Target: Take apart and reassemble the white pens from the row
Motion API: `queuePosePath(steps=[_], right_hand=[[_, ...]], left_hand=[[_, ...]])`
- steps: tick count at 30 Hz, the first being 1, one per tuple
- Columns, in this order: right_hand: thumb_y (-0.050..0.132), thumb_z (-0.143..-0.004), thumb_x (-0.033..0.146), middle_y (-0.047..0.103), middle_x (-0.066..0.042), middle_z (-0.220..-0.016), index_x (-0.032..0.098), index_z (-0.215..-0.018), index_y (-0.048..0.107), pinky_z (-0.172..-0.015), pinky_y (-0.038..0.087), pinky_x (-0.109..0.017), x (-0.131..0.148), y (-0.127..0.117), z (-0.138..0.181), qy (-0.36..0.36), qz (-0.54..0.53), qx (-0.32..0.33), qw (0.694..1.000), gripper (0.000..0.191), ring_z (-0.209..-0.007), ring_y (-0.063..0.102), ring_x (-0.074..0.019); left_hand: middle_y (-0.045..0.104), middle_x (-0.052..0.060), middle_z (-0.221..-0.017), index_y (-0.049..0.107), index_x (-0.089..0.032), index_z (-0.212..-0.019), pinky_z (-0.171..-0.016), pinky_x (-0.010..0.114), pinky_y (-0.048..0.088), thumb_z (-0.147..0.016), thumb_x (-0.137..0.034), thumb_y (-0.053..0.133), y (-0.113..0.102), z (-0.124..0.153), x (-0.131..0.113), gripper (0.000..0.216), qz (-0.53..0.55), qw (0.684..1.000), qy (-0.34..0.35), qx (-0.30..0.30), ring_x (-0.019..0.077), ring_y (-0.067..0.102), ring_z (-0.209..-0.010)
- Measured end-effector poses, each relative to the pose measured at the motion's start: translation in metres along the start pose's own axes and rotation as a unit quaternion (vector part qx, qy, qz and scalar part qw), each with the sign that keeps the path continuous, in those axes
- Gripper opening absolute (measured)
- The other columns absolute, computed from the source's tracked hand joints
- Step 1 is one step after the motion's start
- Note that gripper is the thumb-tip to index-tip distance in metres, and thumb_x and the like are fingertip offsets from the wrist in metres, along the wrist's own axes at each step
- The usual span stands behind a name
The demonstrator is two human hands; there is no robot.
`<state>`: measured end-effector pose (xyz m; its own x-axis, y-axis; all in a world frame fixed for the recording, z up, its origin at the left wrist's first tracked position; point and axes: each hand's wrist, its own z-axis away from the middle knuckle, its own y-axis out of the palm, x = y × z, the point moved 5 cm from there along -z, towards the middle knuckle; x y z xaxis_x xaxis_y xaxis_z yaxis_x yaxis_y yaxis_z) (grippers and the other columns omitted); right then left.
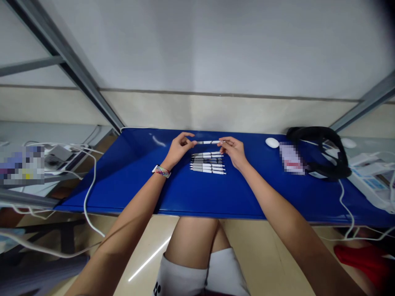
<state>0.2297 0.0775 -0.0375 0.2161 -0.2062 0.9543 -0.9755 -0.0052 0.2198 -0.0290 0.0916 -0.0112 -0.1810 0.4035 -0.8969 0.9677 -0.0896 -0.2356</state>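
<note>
Above a group of pens, a white and grey pen (210, 142) lies level from left to right. Its right end is pinched between the thumb and fingers of my right hand (233, 151). My left hand (180, 149) is at the other end, thumb by the grey tip and forefinger stretched out apart from it; whether the thumb touches the pen is hard to tell. Below, several similar pens (207, 167) with white, grey and black parts lie side by side on the blue tabletop (191, 197), their tips pointing left.
Toward the right are a white rounded object (272, 142), a blurred pinkish packet (291, 158) and a black strap-like headset (342, 152). White cables (89, 193) hang over the left edge. Metal frame bars (83, 78) rise on both sides before a pale wall.
</note>
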Motion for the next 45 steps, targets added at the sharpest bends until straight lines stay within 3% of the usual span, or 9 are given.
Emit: queuePosePath(steps=[2, 5, 10, 12, 15, 19, 24, 27, 45], right_hand=[[0.088, -0.077, 0.039, 0.078, -0.004, -0.083, 0.021, -0.097, 0.079, -0.058, 0.052, -0.031, 0.001, -0.001, 0.001, 0.004, 0.002, -0.005, 1.000, 0.029, -0.060, 0.063, -0.0139], [0.088, -0.076, 0.040, 0.077, -0.004, -0.083, 0.021, -0.097, 0.079, -0.057, 0.051, -0.031, 0.003, -0.001, 0.002, 0.007, 0.006, -0.010, 1.000, 0.030, -0.059, 0.062, -0.0135], [0.090, -0.074, 0.041, 0.077, -0.004, -0.081, 0.021, -0.093, 0.079, -0.056, 0.049, -0.030, 0.004, 0.000, 0.003, 0.018, -0.008, -0.022, 1.000, 0.030, -0.059, 0.061, -0.0137], [0.090, -0.073, 0.041, 0.077, -0.004, -0.080, 0.021, -0.093, 0.079, -0.057, 0.050, -0.031, 0.004, 0.001, 0.004, 0.021, -0.011, -0.019, 1.000, 0.031, -0.059, 0.062, -0.0139], [0.090, -0.073, 0.040, 0.078, -0.004, -0.082, 0.021, -0.094, 0.080, -0.059, 0.050, -0.031, 0.004, 0.003, 0.004, 0.021, -0.011, -0.005, 1.000, 0.030, -0.061, 0.062, -0.0141], [0.091, -0.072, 0.039, 0.079, -0.004, -0.085, 0.023, -0.096, 0.080, -0.061, 0.051, -0.031, 0.004, 0.003, 0.003, 0.027, -0.021, 0.001, 0.999, 0.031, -0.063, 0.063, -0.0140], [0.092, -0.070, 0.036, 0.078, -0.004, -0.084, 0.022, -0.095, 0.081, -0.061, 0.050, -0.029, 0.003, -0.002, 0.000, 0.049, -0.064, -0.012, 0.997, 0.031, -0.064, 0.062, -0.0132], [0.091, -0.070, 0.035, 0.076, -0.004, -0.080, 0.021, -0.092, 0.081, -0.061, 0.050, -0.028, 0.002, -0.006, -0.001, 0.058, -0.078, -0.034, 0.995, 0.029, -0.064, 0.062, -0.0129], [0.085, -0.071, 0.034, 0.072, -0.003, -0.078, 0.023, -0.091, 0.076, -0.064, 0.051, -0.030, -0.001, -0.021, -0.005, 0.072, -0.060, -0.092, 0.991, 0.025, -0.066, 0.062, -0.0144]], left_hand=[[0.069, 0.001, -0.073, 0.077, -0.020, -0.100, -0.070, 0.030, 0.047, -0.088, -0.047, 0.083, 0.001, 0.000, 0.000, 0.030, -0.007, 1.000, 0.002, 0.008, 0.0156, 0.061, -0.067], [0.071, 0.006, -0.073, 0.075, -0.017, -0.081, -0.076, 0.033, 0.049, -0.103, -0.055, 0.062, 0.001, 0.001, 0.000, 0.045, -0.022, 1.000, -0.011, 0.005, 0.0176, 0.064, -0.071], [0.072, 0.001, -0.077, 0.075, -0.020, -0.110, -0.070, 0.030, 0.046, -0.090, -0.045, 0.081, 0.004, 0.003, -0.003, 0.032, -0.025, 0.999, 0.005, 0.025, 0.0164, 0.063, -0.070], [0.071, 0.002, -0.073, 0.075, -0.019, -0.091, -0.069, 0.030, 0.044, -0.096, -0.048, 0.073, 0.003, 0.002, -0.002, 0.030, -0.059, 0.998, 0.004, 0.022, 0.0159, 0.061, -0.068], [0.061, 0.001, -0.059, 0.068, -0.019, -0.066, -0.065, 0.031, 0.040, -0.105, -0.057, 0.056, 0.001, 0.002, 0.002, 0.055, -0.097, 0.995, -0.019, 0.009, 0.0144, 0.055, -0.059], [0.049, 0.000, -0.048, 0.060, -0.019, -0.056, -0.059, 0.031, 0.035, -0.105, -0.063, 0.051, -0.003, 0.001, 0.004, 0.067, -0.100, 0.994, -0.043, -0.011, 0.0128, 0.046, -0.050], [0.074, 0.004, -0.076, 0.079, -0.018, -0.088, -0.072, 0.030, 0.050, -0.092, -0.051, 0.077, -0.007, -0.002, 0.004, 0.033, -0.014, 0.999, -0.016, -0.045, 0.0170, 0.065, -0.071], [0.078, 0.006, -0.086, 0.081, -0.017, -0.104, -0.081, 0.033, 0.054, -0.087, -0.043, 0.081, -0.010, -0.003, 0.008, 0.030, 0.031, 0.998, -0.016, -0.059, 0.0187, 0.069, -0.080], [0.075, 0.005, -0.083, 0.080, -0.017, -0.101, -0.078, 0.033, 0.053, -0.085, -0.040, 0.080, -0.011, -0.005, 0.015, 0.029, 0.051, 0.996, -0.031, -0.061, 0.0173, 0.066, -0.077]])
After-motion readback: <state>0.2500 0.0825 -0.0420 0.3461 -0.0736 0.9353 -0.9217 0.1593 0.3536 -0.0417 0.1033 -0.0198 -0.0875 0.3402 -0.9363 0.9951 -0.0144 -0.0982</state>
